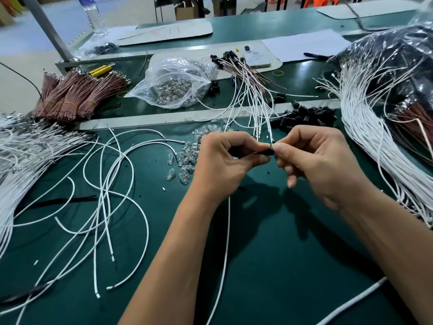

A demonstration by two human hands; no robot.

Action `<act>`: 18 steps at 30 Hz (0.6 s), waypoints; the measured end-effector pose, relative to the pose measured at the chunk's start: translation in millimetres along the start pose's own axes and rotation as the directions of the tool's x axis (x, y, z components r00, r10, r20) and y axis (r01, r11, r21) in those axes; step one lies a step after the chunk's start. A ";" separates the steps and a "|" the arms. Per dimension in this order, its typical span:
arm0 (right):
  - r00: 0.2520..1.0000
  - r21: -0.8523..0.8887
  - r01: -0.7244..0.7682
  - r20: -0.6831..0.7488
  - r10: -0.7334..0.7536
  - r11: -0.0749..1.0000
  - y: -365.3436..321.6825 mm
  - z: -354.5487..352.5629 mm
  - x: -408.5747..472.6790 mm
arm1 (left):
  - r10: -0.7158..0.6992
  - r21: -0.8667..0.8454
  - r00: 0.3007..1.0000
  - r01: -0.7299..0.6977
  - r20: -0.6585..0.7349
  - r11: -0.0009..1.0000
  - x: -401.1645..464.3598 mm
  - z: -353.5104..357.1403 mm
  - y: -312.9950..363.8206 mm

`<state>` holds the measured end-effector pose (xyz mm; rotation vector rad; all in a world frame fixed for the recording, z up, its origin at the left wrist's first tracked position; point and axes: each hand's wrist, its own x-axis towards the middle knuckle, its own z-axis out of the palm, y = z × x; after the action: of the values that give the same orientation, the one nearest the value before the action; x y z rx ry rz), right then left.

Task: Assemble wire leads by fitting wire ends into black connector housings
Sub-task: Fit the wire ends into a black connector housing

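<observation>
My left hand [225,160] and my right hand [311,160] meet above the green table, both pinching a small black connector housing [267,152] between their fingertips. A white wire [225,254] hangs from under my left hand toward the near edge. A metal wire tip shows at my right fingertips, at the housing's end. A pile of loose black housings [304,116] lies just beyond my hands. Finished leads [243,78] with black housings fan out behind them.
Loose white wires [105,184] sprawl at left, a thick white wire bundle [375,137] at right. Small clear bulbs [187,158] lie scattered by my left hand. A plastic bag of bulbs [173,87] and brown wire bundles [70,95] sit farther back.
</observation>
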<state>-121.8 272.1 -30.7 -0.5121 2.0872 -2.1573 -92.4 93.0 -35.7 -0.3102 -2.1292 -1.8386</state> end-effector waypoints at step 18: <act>0.998 -0.023 0.054 0.009 -0.054 0.998 4.4 -2.7 3.7 | -0.149 -0.229 0.989 0.145 0.000 0.963 2.7 0.9 -14.4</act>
<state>-126.8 273.3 -34.5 -0.5855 2.1201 -2.1587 -100.2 91.5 -48.1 -0.1910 -1.9781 -2.1690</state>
